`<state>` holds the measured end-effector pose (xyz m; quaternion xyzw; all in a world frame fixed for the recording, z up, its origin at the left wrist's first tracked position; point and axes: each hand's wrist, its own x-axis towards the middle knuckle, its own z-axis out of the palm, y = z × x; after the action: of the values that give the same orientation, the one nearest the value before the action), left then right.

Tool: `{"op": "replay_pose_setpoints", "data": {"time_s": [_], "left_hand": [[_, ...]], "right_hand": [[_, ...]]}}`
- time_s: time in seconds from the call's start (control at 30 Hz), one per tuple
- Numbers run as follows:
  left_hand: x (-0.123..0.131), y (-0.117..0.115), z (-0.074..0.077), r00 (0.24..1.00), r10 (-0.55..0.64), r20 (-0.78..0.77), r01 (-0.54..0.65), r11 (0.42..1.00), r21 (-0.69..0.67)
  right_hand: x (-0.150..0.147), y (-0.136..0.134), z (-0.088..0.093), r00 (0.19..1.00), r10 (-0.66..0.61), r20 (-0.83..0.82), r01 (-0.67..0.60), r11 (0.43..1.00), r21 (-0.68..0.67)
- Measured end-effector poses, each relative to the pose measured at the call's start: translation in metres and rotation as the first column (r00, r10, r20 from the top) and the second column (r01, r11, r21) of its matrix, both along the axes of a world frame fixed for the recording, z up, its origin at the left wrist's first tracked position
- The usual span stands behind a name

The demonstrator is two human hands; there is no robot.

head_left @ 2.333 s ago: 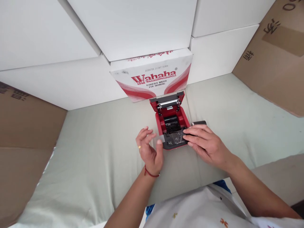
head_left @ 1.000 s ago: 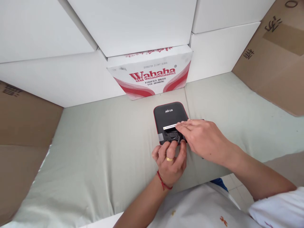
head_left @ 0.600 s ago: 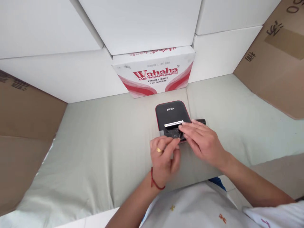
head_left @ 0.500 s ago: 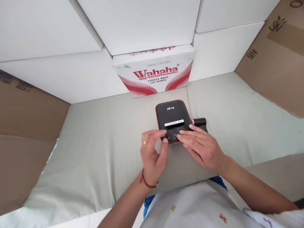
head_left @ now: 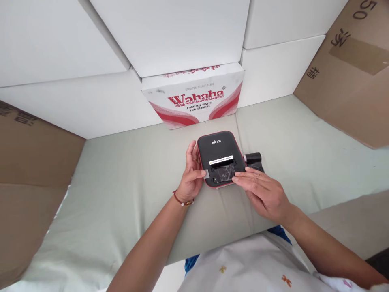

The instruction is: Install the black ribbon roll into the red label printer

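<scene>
A black rounded device with red trim (head_left: 217,149) lies on the cloth-covered surface, with a white warning label above a slot in its top. A dark, glossy film strip (head_left: 224,173) shows at the slot. My left hand (head_left: 193,176) grips the device's left edge, its thumb on a grey tab (head_left: 207,174) and its fingers along the side. My right hand (head_left: 263,190) rests fairly flat, fingers stretched out, with the fingertips on the device's lower right corner beside the film. A black roll of film (head_left: 253,158) sticks out at the right side.
Behind the device stands a white and red Wahaha water carton (head_left: 194,103), backed by white boxes (head_left: 267,73). Brown cardboard boxes flank the surface at left (head_left: 33,194) and right (head_left: 355,81). Pale green cloth (head_left: 121,194) covers the surface.
My left hand has moved from the film area to the device's left side and taken hold there. My right fingers have shifted slightly toward the right. The camera view has moved slightly.
</scene>
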<state>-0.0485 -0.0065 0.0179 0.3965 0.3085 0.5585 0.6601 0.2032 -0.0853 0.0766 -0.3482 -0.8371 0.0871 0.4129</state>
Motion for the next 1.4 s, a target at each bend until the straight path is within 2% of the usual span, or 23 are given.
{"op": "replay_pose_setpoints", "data": {"time_s": [0.2, 0.3, 0.37, 0.43, 0.5, 0.57, 0.63, 0.7, 0.73, 0.83, 0.93, 1.0, 1.03, 1.13, 1.17, 1.2, 1.27, 1.33, 1.4], "left_hand": [[0.002, -0.002, -0.007, 0.999, -0.028, -0.014, 0.029, 0.998, 0.059], [0.003, -0.002, -0.011, 0.998, -0.059, -0.017, 0.061, 0.994, 0.091], [0.004, -0.002, -0.013, 0.998, -0.063, -0.019, 0.065, 0.991, 0.117], [0.005, -0.002, -0.015, 0.998, -0.057, -0.02, 0.059, 0.988, 0.142], [0.005, -0.001, -0.017, 0.998, -0.05, -0.026, 0.054, 0.987, 0.151], [0.005, 0.0, -0.019, 0.998, -0.048, -0.035, 0.052, 0.988, 0.145], [0.004, 0.001, -0.021, 0.999, -0.043, -0.033, 0.047, 0.989, 0.139], [0.004, 0.002, -0.022, 0.999, -0.043, -0.029, 0.046, 0.989, 0.138], [0.004, 0.003, -0.022, 0.999, -0.045, -0.028, 0.049, 0.989, 0.142], [0.003, 0.003, -0.023, 0.998, -0.051, -0.038, 0.057, 0.987, 0.152], [0.004, 0.003, -0.024, 0.998, -0.044, -0.041, 0.05, 0.987, 0.155], [0.004, 0.003, -0.024, 0.998, -0.044, -0.041, 0.05, 0.985, 0.165], [0.004, 0.003, -0.024, 0.998, -0.045, -0.041, 0.052, 0.984, 0.171], [0.004, 0.004, -0.024, 0.998, -0.053, -0.032, 0.058, 0.984, 0.166], [0.004, 0.004, -0.024, 0.998, -0.055, -0.027, 0.058, 0.985, 0.16], [0.004, 0.004, -0.024, 0.998, -0.055, -0.022, 0.058, 0.986, 0.153], [0.004, 0.004, -0.024, 0.998, -0.053, -0.022, 0.056, 0.987, 0.148], [0.004, 0.004, -0.023, 0.998, -0.052, -0.023, 0.055, 0.988, 0.145], [0.003, 0.004, -0.022, 0.998, -0.055, -0.021, 0.057, 0.989, 0.138]], "right_hand": [[-0.004, 0.006, 0.005, 1.0, -0.01, 0.003, 0.01, 1.0, 0.021], [-0.006, 0.013, 0.013, 1.0, 0.003, 0.027, -0.005, 0.999, 0.044], [-0.007, 0.022, 0.025, 0.999, 0.008, 0.039, -0.008, 1.0, 0.017], [-0.012, 0.038, 0.041, 0.997, -0.007, 0.082, 0.012, 0.998, -0.068], [-0.021, 0.058, 0.059, 0.973, -0.035, 0.23, 0.079, 0.98, -0.185], [-0.035, 0.08, 0.074, 0.876, -0.044, 0.481, 0.199, 0.94, -0.277], [-0.053, 0.101, 0.083, 0.705, -0.014, 0.709, 0.333, 0.889, -0.315], [-0.071, 0.117, 0.084, 0.559, 0.05, 0.827, 0.414, 0.848, -0.331], [-0.078, 0.123, 0.082, 0.518, 0.076, 0.852, 0.432, 0.837, -0.337], [-0.09, 0.131, 0.074, 0.477, 0.115, 0.871, 0.44, 0.827, -0.35], [-0.087, 0.12, 0.075, 0.495, 0.067, 0.866, 0.463, 0.823, -0.328], [-0.076, 0.103, 0.084, 0.558, -0.02, 0.829, 0.475, 0.827, -0.3], [-0.067, 0.093, 0.09, 0.615, -0.071, 0.786, 0.467, 0.835, -0.29], [-0.023, 0.067, 0.109, 0.82, -0.168, 0.547, 0.383, 0.872, -0.305], [-0.005, 0.062, 0.112, 0.858, -0.181, 0.481, 0.369, 0.868, -0.333], [0.016, 0.059, 0.113, 0.866, -0.212, 0.453, 0.392, 0.85, -0.352], [0.057, 0.059, 0.105, 0.805, -0.313, 0.505, 0.52, 0.782, -0.344], [0.092, 0.062, 0.086, 0.683, -0.332, 0.651, 0.656, 0.67, -0.347], [0.117, 0.064, 0.062, 0.611, -0.278, 0.741, 0.728, 0.566, -0.387]]}}
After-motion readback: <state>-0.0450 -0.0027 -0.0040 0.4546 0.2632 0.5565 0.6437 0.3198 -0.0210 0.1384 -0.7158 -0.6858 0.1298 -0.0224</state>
